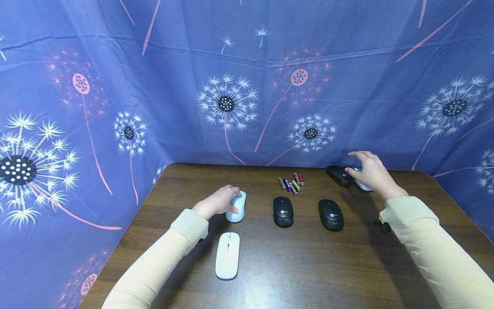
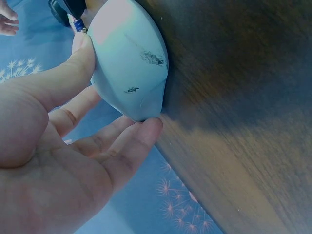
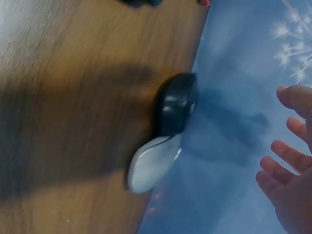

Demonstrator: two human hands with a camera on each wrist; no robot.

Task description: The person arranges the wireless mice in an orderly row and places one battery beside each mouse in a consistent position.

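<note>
My left hand (image 1: 218, 201) pinches a light blue computer mouse (image 1: 237, 209) between thumb and fingertips, at the left of the table. Dark scuff marks show on the side of this blue mouse (image 2: 129, 58) in the left wrist view. At the back right, my right hand (image 1: 373, 175) hovers with spread fingers, holding nothing. Beneath and beside it, a black mouse (image 1: 338, 175) and a white mouse (image 1: 364, 186) lie touching at the table's far edge. The hand partly covers the white one in the head view. Both mice are visible in the right wrist view, apart from the fingers.
Closer to me lies a flat white mouse (image 1: 227, 256). Two black mice (image 1: 283, 211) (image 1: 331, 214) sit mid-table. Behind them is a cluster of several small batteries (image 1: 287, 185). A blue dandelion-print cloth (image 1: 247, 86) hangs behind the brown wooden table (image 1: 301, 262).
</note>
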